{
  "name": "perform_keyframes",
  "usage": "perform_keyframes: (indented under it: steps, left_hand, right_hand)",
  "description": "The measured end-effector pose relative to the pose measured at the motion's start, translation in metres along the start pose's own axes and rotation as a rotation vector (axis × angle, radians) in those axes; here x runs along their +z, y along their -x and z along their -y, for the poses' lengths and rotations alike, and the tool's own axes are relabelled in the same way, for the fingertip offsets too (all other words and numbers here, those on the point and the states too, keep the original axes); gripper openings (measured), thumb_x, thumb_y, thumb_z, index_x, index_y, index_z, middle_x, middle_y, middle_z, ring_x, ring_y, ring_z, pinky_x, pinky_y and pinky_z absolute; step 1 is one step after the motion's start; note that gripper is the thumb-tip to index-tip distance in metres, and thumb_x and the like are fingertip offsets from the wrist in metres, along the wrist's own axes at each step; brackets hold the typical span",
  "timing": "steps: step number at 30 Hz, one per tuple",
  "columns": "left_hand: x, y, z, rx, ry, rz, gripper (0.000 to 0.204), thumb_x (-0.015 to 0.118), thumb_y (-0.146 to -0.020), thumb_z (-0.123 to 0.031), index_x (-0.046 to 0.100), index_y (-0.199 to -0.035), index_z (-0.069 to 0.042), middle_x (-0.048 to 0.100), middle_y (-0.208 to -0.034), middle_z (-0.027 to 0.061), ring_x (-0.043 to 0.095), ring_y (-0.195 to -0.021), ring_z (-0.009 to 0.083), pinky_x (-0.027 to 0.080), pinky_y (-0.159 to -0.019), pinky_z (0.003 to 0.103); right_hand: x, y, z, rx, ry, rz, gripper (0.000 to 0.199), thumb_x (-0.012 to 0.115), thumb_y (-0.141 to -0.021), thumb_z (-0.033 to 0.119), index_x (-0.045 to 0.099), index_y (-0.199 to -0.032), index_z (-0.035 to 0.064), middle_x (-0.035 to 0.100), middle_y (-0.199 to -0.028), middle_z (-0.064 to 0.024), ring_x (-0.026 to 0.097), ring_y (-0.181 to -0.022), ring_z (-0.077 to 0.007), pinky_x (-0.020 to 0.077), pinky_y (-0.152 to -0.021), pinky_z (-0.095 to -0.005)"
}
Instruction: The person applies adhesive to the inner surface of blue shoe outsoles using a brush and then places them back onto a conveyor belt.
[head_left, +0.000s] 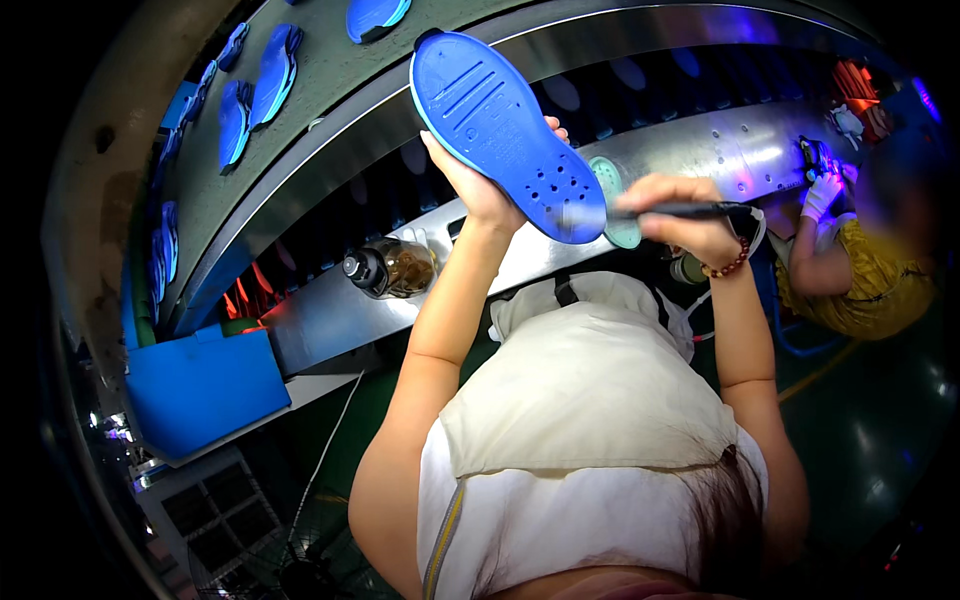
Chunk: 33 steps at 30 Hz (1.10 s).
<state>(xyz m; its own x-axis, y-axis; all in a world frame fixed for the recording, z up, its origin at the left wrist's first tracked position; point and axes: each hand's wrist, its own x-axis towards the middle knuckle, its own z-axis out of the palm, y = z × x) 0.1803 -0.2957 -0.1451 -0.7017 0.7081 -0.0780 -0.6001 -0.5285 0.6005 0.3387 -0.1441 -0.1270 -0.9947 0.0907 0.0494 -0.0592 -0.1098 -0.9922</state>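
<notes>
My left hand (pixel 482 190) is closed around the middle of a blue shoe sole (pixel 500 125) and holds it up over the metal bench. Grooves cross the sole's heel at the upper left, and small holes dot its toe. A black-handled tool (pixel 690 210) sits in my right hand (pixel 690 215), with fingers and thumb wrapped on it. Its pale head lies over the sole's toe and is smeared by motion, so I cannot tell its exact kind. Just behind the toe, a mint-green sole-shaped piece (pixel 615 195) rests on the bench.
A conveyor belt (pixel 330 60) beyond a metal edge carries several blue soles (pixel 275 75). On the metal bench (pixel 330 320) stands a clear bottle with a black cap (pixel 385 268). A blue panel (pixel 205 385) is at the left. At the right, a person in yellow (pixel 860 280) works wearing gloves.
</notes>
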Motion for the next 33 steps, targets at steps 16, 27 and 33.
perform_keyframes:
  steps: [16,27,33]
  left_hand:
    - [-0.011,0.007,0.021,-0.316,0.047,0.116,0.063,0.032,-0.084,-0.05,0.038,-0.122,0.0,0.049,-0.115,0.0204,0.05,-0.103,0.0319,0.042,-0.087,0.042]
    - [-0.01,-0.003,-0.001,-0.769,-0.056,0.152,0.037,0.05,-0.083,-0.025,0.05,-0.109,0.001,0.058,-0.1,0.0141,0.06,-0.083,0.0172,0.051,-0.072,0.029]
    - [-0.01,-0.005,-0.014,-0.787,-0.411,0.32,0.04,0.056,-0.078,-0.028,0.054,-0.105,0.002,0.059,-0.094,0.0137,0.06,-0.078,0.0169,0.05,-0.069,0.028]
  right_hand:
    - [0.017,-0.003,-0.007,0.089,-0.03,-0.03,0.019,0.057,-0.075,-0.003,0.058,-0.093,-0.0033,0.059,-0.098,-0.0173,0.058,-0.089,-0.0198,0.0483,-0.077,-0.0298]
    - [-0.001,-0.005,0.016,-0.158,0.279,0.407,0.019,0.066,-0.068,0.0,0.062,-0.087,-0.0018,0.063,-0.088,-0.0134,0.061,-0.086,-0.0227,0.0481,-0.075,-0.0292]
    - [-0.022,-0.009,0.021,-0.091,0.381,0.398,0.019,0.064,-0.069,-0.003,0.062,-0.089,-0.0019,0.062,-0.092,-0.0147,0.061,-0.087,-0.0226,0.0481,-0.077,-0.0307]
